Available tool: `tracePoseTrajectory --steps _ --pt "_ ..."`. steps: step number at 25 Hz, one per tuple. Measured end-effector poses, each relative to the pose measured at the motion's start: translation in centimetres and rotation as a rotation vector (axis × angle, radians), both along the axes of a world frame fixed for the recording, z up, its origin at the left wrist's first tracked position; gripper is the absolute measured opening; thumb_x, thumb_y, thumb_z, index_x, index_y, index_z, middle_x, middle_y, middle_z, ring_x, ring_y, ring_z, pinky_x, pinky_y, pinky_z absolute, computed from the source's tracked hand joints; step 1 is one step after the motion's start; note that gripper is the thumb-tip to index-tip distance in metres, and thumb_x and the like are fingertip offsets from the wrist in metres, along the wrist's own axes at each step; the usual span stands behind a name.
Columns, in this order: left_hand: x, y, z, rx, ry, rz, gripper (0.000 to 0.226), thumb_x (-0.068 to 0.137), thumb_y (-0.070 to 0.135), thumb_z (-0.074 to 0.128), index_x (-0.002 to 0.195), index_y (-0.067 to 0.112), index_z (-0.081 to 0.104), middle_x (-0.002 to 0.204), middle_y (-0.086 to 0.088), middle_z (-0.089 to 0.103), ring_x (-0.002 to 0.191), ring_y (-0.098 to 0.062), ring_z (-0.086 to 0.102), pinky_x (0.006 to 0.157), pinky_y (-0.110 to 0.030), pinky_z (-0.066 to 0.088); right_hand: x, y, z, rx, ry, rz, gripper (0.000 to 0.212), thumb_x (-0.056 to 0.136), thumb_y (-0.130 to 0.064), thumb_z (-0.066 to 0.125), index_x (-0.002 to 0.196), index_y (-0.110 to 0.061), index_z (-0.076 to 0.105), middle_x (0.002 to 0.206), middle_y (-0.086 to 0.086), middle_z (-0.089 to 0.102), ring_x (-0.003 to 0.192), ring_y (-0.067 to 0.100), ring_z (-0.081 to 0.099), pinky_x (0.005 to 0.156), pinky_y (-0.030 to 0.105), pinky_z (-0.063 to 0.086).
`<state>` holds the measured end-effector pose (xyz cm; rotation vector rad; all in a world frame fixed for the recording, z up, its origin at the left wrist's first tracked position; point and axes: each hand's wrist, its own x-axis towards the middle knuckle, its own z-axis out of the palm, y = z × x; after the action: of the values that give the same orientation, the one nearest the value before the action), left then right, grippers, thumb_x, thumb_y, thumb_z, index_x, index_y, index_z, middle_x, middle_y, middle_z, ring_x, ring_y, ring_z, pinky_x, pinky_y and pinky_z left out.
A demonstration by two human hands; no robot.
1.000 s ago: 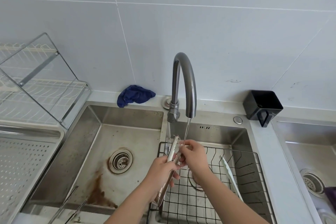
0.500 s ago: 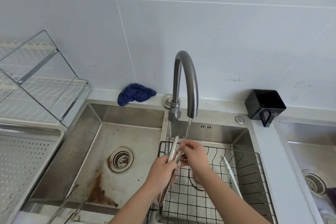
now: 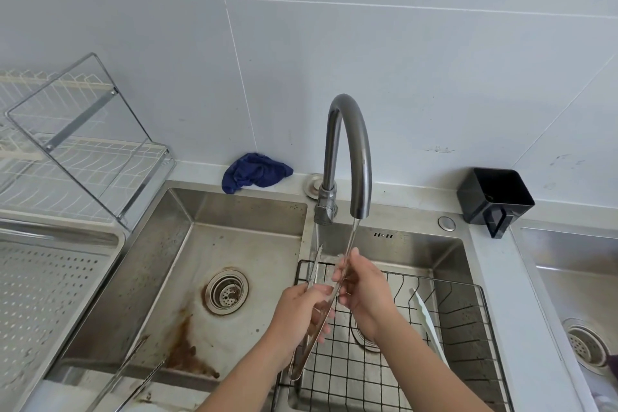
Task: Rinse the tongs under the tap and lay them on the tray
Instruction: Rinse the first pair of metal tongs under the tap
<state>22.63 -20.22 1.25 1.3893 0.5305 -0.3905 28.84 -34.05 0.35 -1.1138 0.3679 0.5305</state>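
Shiny tongs (image 3: 314, 266), tips up under running tap (image 3: 351, 144), gripped by left hand (image 3: 302, 308), pinched higher by right hand (image 3: 363, 291); stained steel sink (image 3: 254, 244) below, tiled wall (image 3: 401, 60) behind.

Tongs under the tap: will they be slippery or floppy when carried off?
Probably slippery: the tongs are shiny metal under running water, so the left hand needs a firm grip. Likely stiff but springy: two thin arms splay apart at the tips.
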Motion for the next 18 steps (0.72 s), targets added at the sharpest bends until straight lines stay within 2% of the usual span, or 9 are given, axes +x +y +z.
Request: tracePoseTrajectory --steps 1,4,6,9,10,13,14,18 --pt "-0.1 0.0 -0.1 -0.033 0.012 0.003 0.024 0.09 0.019 0.059 0.105 0.005 0.071 0.072 -0.013 0.071 0.055 -0.026 0.062 0.045 -0.031 0.049 0.1 0.0 0.1 0.037 0.041 -0.009 0.033 0.105 -0.034 0.053 0.085 -0.012 0.066 0.068 0.005 0.064 0.048 0.013 0.046 0.042 0.024 0.038" --pt "0.0 0.1 -0.3 -0.111 0.032 0.035 0.031 0.085 0.023 0.056 0.101 0.002 0.072 0.072 -0.018 0.067 0.053 -0.029 0.06 0.043 -0.03 0.048 0.0 -0.4 0.6 0.231 0.093 0.016 0.024 0.094 -0.034 0.062 0.085 -0.013 0.068 0.07 0.001 0.059 0.05 0.01 0.042 0.041 0.021 0.034" --pt "0.2 0.1 -0.5 -0.132 0.039 0.04 0.033 0.086 0.026 0.056 0.098 -0.001 0.071 0.072 -0.02 0.067 0.051 -0.029 0.06 0.041 -0.029 0.047 -0.1 -0.5 1.0 0.269 0.086 0.053 0.022 0.092 -0.035 0.065 0.086 -0.014 0.07 0.071 0.001 0.058 0.051 0.01 0.042 0.04 0.021 0.033" --pt "0.4 -0.2 -0.6 -0.119 0.034 -0.002 0.035 0.088 0.031 0.058 0.096 -0.001 0.069 0.071 -0.021 0.068 0.049 -0.029 0.059 0.041 -0.029 0.047 0.4 -0.4 1.3 0.102 0.1 0.068 0.043 0.099 -0.048 0.059 0.069 -0.017 0.064 0.061 0.001 0.053 0.046 0.011 0.036 0.037 0.022 0.027" --pt "0.5 -0.3 -0.7 -0.117 0.031 0.002 0.036 0.089 0.032 0.058 0.096 -0.001 0.067 0.071 -0.022 0.068 0.049 -0.029 0.059 0.041 -0.029 0.047 0.5 -0.4 1.3 0.07 0.088 0.068 0.043 0.1 -0.046 0.057 0.07 -0.017 0.065 0.061 0.001 0.053 0.046 0.011 0.036 0.038 0.022 0.027" --pt "1.2 -0.5 -0.5 -0.118 0.001 0.053 0.035 0.098 0.033 0.055 0.097 -0.001 0.064 0.069 -0.021 0.067 0.048 -0.028 0.057 0.042 -0.029 0.046 0.5 -0.7 1.5 0.131 -0.038 0.092 0.015 0.096 -0.023 0.065 0.093 -0.011 0.074 0.075 0.004 0.061 0.055 0.012 0.047 0.047 0.024 0.042" --pt "1.6 -0.6 -0.5 -0.1 -0.012 0.058 0.037 0.101 0.034 0.053 0.096 -0.001 0.064 0.067 -0.02 0.067 0.047 -0.027 0.057 0.042 -0.029 0.046 0.4 -0.9 1.8 0.118 -0.092 0.104 0.011 0.094 -0.021 0.068 0.093 -0.011 0.073 0.076 0.006 0.062 0.057 0.013 0.05 0.049 0.025 0.044" --pt "2.7 -1.5 -0.5 -0.011 -0.064 0.03 0.043 0.104 0.042 0.05 0.098 0.002 0.064 0.065 -0.018 0.068 0.048 -0.027 0.059 0.047 -0.031 0.048 1.1 -0.7 3.2 -0.237 -0.311 0.039 0.031 0.102 -0.031 0.062 0.077 -0.012 0.063 0.065 0.006 0.061 0.049 0.016 0.05 0.045 0.028 0.045"
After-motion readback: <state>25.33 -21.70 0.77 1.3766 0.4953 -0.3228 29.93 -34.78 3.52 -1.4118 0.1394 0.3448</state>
